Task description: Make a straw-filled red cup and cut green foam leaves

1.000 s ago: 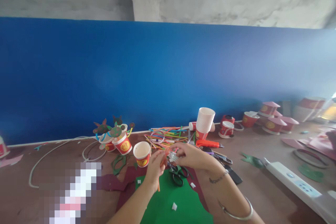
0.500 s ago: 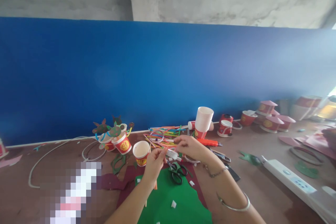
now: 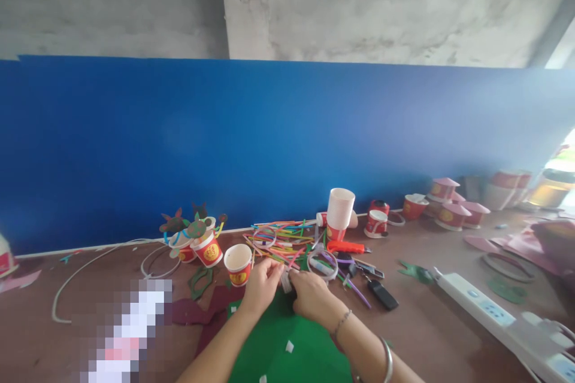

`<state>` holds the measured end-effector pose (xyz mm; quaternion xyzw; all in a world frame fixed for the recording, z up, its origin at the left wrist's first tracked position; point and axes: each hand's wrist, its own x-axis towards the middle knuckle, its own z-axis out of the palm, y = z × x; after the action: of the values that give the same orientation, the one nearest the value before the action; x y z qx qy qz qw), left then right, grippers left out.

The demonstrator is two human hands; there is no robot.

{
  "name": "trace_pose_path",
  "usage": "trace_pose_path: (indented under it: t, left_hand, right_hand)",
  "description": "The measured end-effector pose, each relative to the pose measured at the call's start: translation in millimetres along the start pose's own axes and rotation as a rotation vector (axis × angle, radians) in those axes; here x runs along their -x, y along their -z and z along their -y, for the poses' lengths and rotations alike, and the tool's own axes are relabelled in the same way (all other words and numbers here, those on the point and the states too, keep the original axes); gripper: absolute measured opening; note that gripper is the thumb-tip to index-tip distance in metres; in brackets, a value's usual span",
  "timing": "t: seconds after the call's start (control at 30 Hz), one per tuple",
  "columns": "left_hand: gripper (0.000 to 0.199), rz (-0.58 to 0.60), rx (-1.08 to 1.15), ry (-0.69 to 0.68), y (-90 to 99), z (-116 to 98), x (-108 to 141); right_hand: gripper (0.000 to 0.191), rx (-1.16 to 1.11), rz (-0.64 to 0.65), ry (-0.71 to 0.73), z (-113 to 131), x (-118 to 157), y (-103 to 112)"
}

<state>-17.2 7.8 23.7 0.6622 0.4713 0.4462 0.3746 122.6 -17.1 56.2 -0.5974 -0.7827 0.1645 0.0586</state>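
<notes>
My left hand (image 3: 262,284) is closed in a pinch at the edge of a small white strip (image 3: 286,280); its exact kind I cannot make out. Against the strip's other side is my right hand (image 3: 309,293), its fingers wrapped round the black handles of the scissors (image 3: 290,301). The blades are mostly hidden by the strip and fingers. Under both hands lies a green sheet (image 3: 287,326), with small white bits (image 3: 290,346) scattered on it. Dark red sheet material (image 3: 215,323) shows beside the green one.
Colored pipe cleaners (image 3: 281,236) lie beyond my hands. An open paper cup (image 3: 238,260) and decorated cups (image 3: 207,248) stand left. A cup stack (image 3: 340,212), an orange box cutter (image 3: 345,246), a black key fob (image 3: 381,294) and a white power strip (image 3: 476,299) are right.
My right hand has come down and taken hold of the scissors, which lay on the green sheet. The white strip sits lower, between both hands. The view has tilted up slightly.
</notes>
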Motion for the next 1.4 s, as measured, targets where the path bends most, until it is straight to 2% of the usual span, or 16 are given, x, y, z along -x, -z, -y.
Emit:
trace_pose_path:
  t: [0.1,0.3,0.37,0.4,0.47,0.53,0.67,0.73,0.83,0.93,1.17,1.4]
  left_hand:
    - [0.028,0.013,-0.143,-0.063,9.8,-9.1,4.3]
    - [0.020,0.035,-0.413,-0.250,29.1,-23.0,19.2]
    - [0.020,0.045,-0.526,-0.297,30.2,-19.3,25.5]
    - [0.021,0.028,-0.577,-0.322,29.9,-15.8,28.7]
    - [0.020,-0.043,-0.641,-0.363,28.8,-7.1,34.3]
    - [0.020,-0.084,-0.676,-0.417,28.6,1.3,38.3]
    - [0.021,-0.186,-0.717,-0.495,32.3,9.9,40.3]
    - [0.023,-0.247,-0.725,-0.519,33.8,10.0,39.7]
    - [0.024,-0.288,-0.727,-0.553,33.6,7.0,39.2]
    - [0.025,-0.272,-0.719,-0.580,31.6,2.4,39.7]
    - [0.026,-0.199,-0.686,-0.549,33.9,-3.3,39.0]
    - [0.030,-0.196,-0.709,-0.574,36.2,0.2,36.9]
  right_hand:
    - [0.050,-0.132,-0.018,-0.023,-13.4,-4.3,-1.5]
    - [0.048,-0.592,0.133,-0.102,-43.8,-2.0,-3.1]
    - [0.044,-1.071,0.176,-0.119,-51.5,1.5,-6.5]
    - [0.042,-1.220,0.172,-0.095,-54.5,2.4,-8.9]
    - [0.041,-1.288,0.170,-0.009,-58.7,2.0,-14.7]
    - [0.038,-1.143,0.093,0.033,-59.9,-0.6,-19.8]
    - [0.037,-0.591,-0.190,0.144,-57.6,-1.8,-20.3]
    - [0.039,-0.408,-0.248,0.225,-56.3,1.5,-15.7]
    - [0.043,-0.248,-0.265,0.284,-54.0,7.3,-8.1]
    - [0.044,-0.156,-0.262,0.294,-49.8,10.9,-4.6]
    - [0.049,-0.042,-0.205,0.280,-42.7,12.7,-2.7]
    - [0.053,0.015,-0.150,0.233,-44.2,10.2,-0.9]
